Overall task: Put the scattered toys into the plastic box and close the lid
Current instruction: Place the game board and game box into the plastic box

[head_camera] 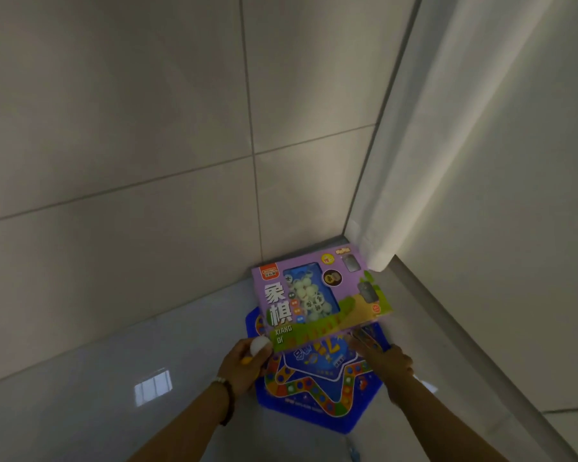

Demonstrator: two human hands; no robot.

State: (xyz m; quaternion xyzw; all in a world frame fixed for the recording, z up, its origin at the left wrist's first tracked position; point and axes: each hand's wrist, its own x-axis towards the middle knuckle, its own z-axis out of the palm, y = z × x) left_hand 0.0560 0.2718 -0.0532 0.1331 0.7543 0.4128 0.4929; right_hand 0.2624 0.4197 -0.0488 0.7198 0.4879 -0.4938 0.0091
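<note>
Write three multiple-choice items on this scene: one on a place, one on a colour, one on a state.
1. The purple cardboard chess box is:
A) over the blue star-patterned game board
B) on a shelf
C) inside a plastic bin

2. The small ball in the left hand is:
A) red
B) white
C) green

3. The left hand is:
A) flat on the floor
B) curled round the ball
C) out of view

Key:
1 A, the box covers the board's far part.
2 B, the ball shows white.
3 B, the fingers wrap it.

the glossy grey floor point(80, 395) carries a blue star-patterned game mat point(314, 395) (tucked near the wall corner).
</note>
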